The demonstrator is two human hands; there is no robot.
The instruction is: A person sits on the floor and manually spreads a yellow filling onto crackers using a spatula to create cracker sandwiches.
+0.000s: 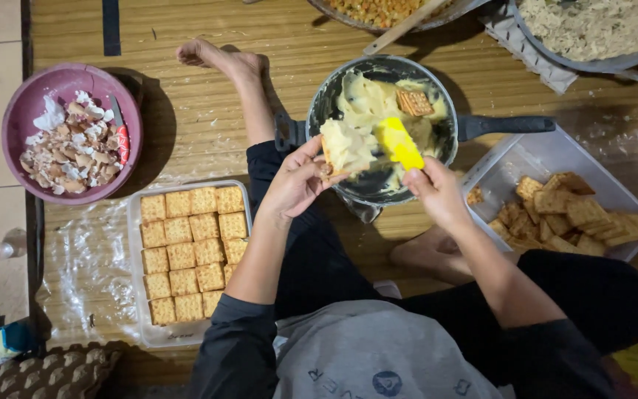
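My left hand [297, 181] holds a square cracker [345, 146] heaped with pale yellow cream, over the near rim of a dark pan [319, 100]. My right hand [437, 191] grips a yellow spatula [399, 142] whose blade rests against the cream on the cracker. The pan holds more cream and one bare cracker [413, 102]. A clear tray [136, 244] at my left is lined with rows of square crackers.
A clear box [515, 159] of loose crackers sits at my right. A maroon bowl [16, 111] of eggshells is at the far left. Two large dishes of food [592, 29] stand at the top. My bare feet and legs rest on the wooden floor.
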